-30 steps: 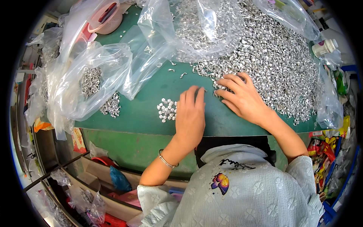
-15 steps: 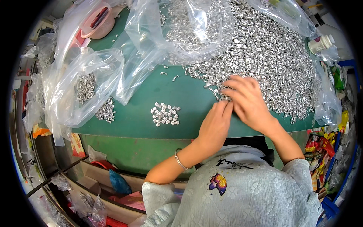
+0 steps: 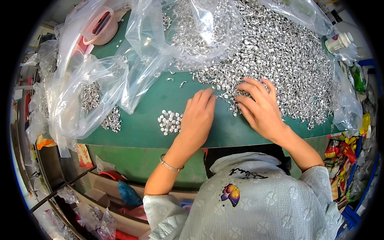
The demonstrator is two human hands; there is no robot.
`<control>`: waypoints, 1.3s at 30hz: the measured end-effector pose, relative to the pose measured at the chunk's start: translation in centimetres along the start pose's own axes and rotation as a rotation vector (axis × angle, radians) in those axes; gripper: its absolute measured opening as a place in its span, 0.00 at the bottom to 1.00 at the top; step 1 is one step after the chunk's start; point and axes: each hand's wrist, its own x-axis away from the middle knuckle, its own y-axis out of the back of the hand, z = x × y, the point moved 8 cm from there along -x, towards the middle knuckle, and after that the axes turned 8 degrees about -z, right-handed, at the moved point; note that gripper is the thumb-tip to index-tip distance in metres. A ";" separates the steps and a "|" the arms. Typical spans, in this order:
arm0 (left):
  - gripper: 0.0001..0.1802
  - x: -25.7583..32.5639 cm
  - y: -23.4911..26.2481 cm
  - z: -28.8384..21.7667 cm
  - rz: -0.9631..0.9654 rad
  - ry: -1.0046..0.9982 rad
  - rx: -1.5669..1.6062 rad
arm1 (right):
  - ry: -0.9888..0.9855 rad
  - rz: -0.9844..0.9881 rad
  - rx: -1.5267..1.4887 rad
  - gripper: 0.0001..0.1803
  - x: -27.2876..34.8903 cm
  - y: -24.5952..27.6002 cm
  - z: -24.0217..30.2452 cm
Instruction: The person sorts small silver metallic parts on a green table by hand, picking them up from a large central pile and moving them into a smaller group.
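A broad heap of small curved silver metal pieces (image 3: 296, 68) covers the right of the green table (image 3: 160, 96). My right hand (image 3: 262, 110) rests on the heap's near edge, fingers spread among the loose pieces. To its left, my left hand (image 3: 198, 116) hangs low over the table with its fingers bent and close together; their undersides are hidden, so what they hold cannot be made out. Just beside that hand lies a small flat group of silver flower-shaped pieces (image 3: 170, 122), partly covered by it. A few curved pieces (image 3: 183, 84) lie singly beyond.
Clear plastic bags (image 3: 146, 44) sprawl across the far and left side, one holding silver pieces (image 3: 91, 96). Another little pile (image 3: 112, 120) sits at the left table edge. A pink basket (image 3: 102, 30) stands far left, a white bottle (image 3: 339, 42) far right. Open drawers (image 3: 104, 188) lie below left.
My left hand has moved left, away from my right hand, toward the small group of pieces. The right hand has stayed at the heap's edge, its fingers spreading a little more.
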 end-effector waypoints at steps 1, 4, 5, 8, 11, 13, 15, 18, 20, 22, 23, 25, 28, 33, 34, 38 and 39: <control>0.21 0.4 0.2 0.2 0.014 0.004 -0.007 | -0.006 -0.007 -0.001 0.08 -0.2 -0.2 0.0; 0.14 1.1 1.8 1.1 -0.066 0.130 -0.035 | -0.002 -0.007 0.048 0.10 -0.8 -0.9 0.1; 0.13 0.8 2.2 0.8 -0.119 0.157 -0.045 | 0.012 0.008 0.098 0.10 -0.9 -1.5 0.5; 0.14 0.9 1.3 0.0 -0.082 0.075 -0.116 | 0.045 0.045 0.182 0.13 -0.5 -3.0 1.5; 0.14 1.9 2.0 1.0 -0.097 0.130 -0.196 | 0.051 0.091 0.128 0.15 0.5 -3.1 2.9; 0.15 2.9 2.5 0.9 -0.104 0.140 -0.203 | 0.010 0.076 0.079 0.15 0.3 -2.2 2.7; 0.16 3.1 2.6 0.6 -0.117 0.135 -0.151 | -0.004 0.060 0.072 0.15 0.1 -2.1 2.4; 0.18 2.3 2.1 -1.0 -0.132 0.081 -0.010 | 0.052 0.138 0.070 0.14 1.4 -3.9 3.8; 0.18 2.5 0.9 -2.3 -0.117 0.019 0.055 | 0.076 0.139 0.028 0.12 1.1 -3.2 3.9; 0.17 2.5 0.7 -1.7 -0.127 0.080 0.029 | 0.006 0.058 0.037 0.11 -0.4 -2.2 2.5; 0.17 2.6 0.8 -1.3 -0.132 0.087 0.018 | -0.025 -0.010 0.026 0.11 -1.5 -1.5 1.6; 0.16 2.8 1.1 -0.4 -0.139 0.117 -0.010 | -0.003 -0.031 0.127 0.11 -2.6 -2.7 1.0; 0.14 3.3 1.8 -0.1 -0.156 0.165 -0.038 | 0.019 0.000 0.172 0.12 -1.9 -4.3 1.7; 0.12 3.3 1.8 -1.0 -0.122 0.209 -0.124 | 0.020 0.088 0.049 0.18 -0.8 -3.3 2.6; 0.12 3.5 1.9 -0.7 -0.147 0.215 -0.129 | 0.009 0.075 0.034 0.18 -0.8 -3.0 2.3; 0.12 4.0 2.5 1.1 -0.194 0.240 -0.125 | 0.059 0.134 0.053 0.17 0.0 -3.3 3.2; 0.12 4.3 2.5 1.5 -0.180 0.249 -0.114 | 0.045 0.144 0.056 0.17 0.2 -3.1 3.3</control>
